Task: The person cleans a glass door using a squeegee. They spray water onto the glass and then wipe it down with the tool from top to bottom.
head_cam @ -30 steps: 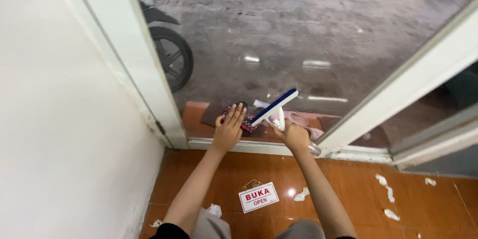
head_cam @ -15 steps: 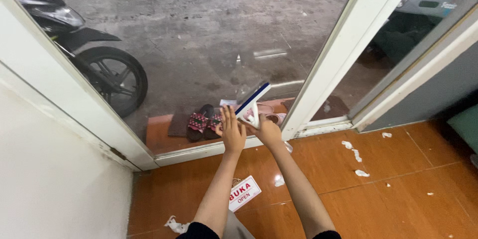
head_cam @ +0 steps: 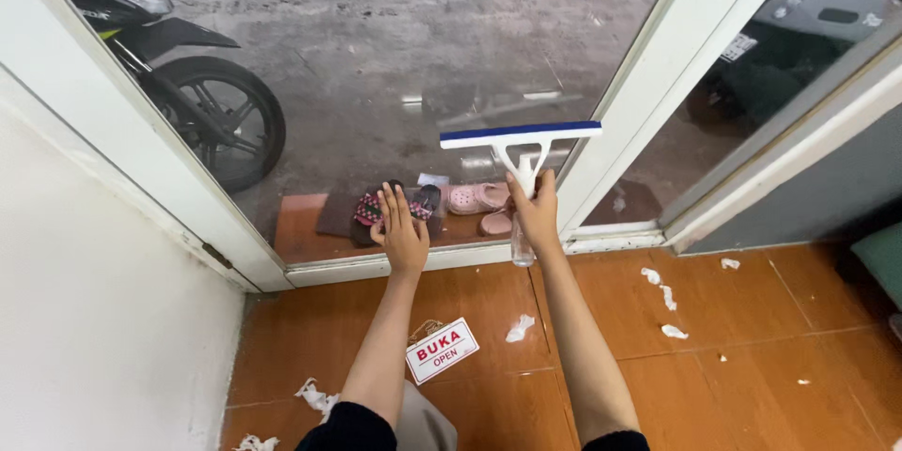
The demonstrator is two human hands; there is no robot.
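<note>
Right hand [head_cam: 537, 216] clenches the white, blue-edged window squeegee [head_cam: 520, 138] at frame centre; left hand [head_cam: 402, 233] lies released, flat on the clear glass door pane [head_cam: 395, 56]; level blade pressure seems wise.

A black motorbike [head_cam: 178, 85] stands outside at the upper left. Pink and dark sandals [head_cam: 442, 202] lie on the step in the middle. Torn white paper bits [head_cam: 662, 296] and a small sign [head_cam: 442, 349] lie on the orange floor [head_cam: 752, 366].

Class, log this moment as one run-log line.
left hand: flat on glass door | right hand: gripping squeegee against glass
</note>
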